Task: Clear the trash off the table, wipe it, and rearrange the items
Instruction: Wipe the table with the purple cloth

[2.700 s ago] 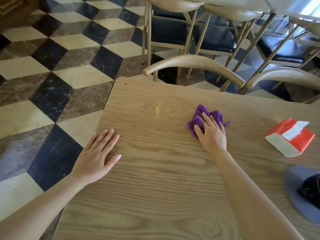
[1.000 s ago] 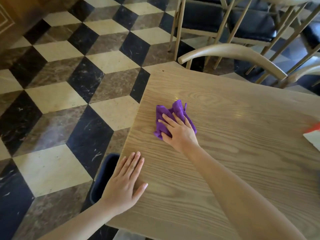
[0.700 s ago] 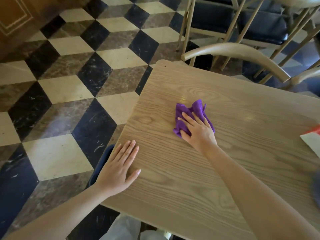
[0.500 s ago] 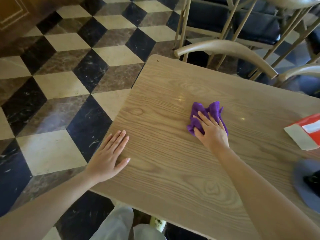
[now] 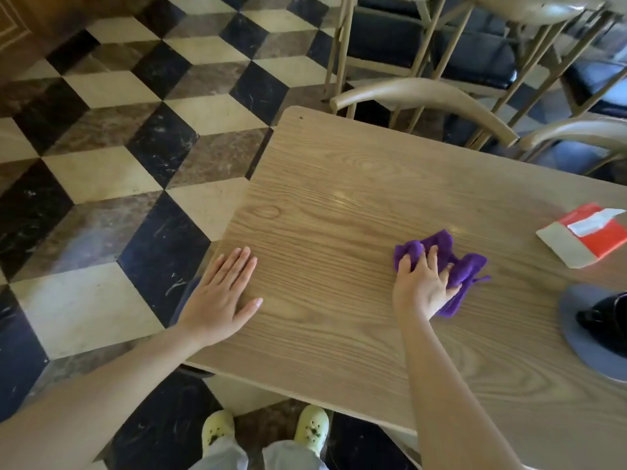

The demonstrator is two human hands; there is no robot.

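A crumpled purple cloth (image 5: 464, 266) lies on the light wooden table (image 5: 325, 184), right of its middle. My right hand (image 5: 420, 283) presses down on the cloth with fingers spread over it. My left hand (image 5: 222, 298) rests flat on the table's left edge, fingers apart, holding nothing. A red and white tissue pack (image 5: 585, 239) lies at the right. Nearer me on the right, a dark cup (image 5: 607, 317) stands on a blue-grey round coaster (image 5: 576, 347), cut off by the frame edge.
Wooden chairs with curved backs (image 5: 420, 93) stand along the table's far side, more chairs with dark seats behind them. The floor is black, cream and brown marble tiles. A dark bin rim (image 5: 183, 300) shows under my left hand. My feet (image 5: 264, 429) stand at the near edge.
My right hand has swept the purple cloth from the table's left part toward the right and nearer me. My left hand stays flat at the left edge. The view has tilted downward.
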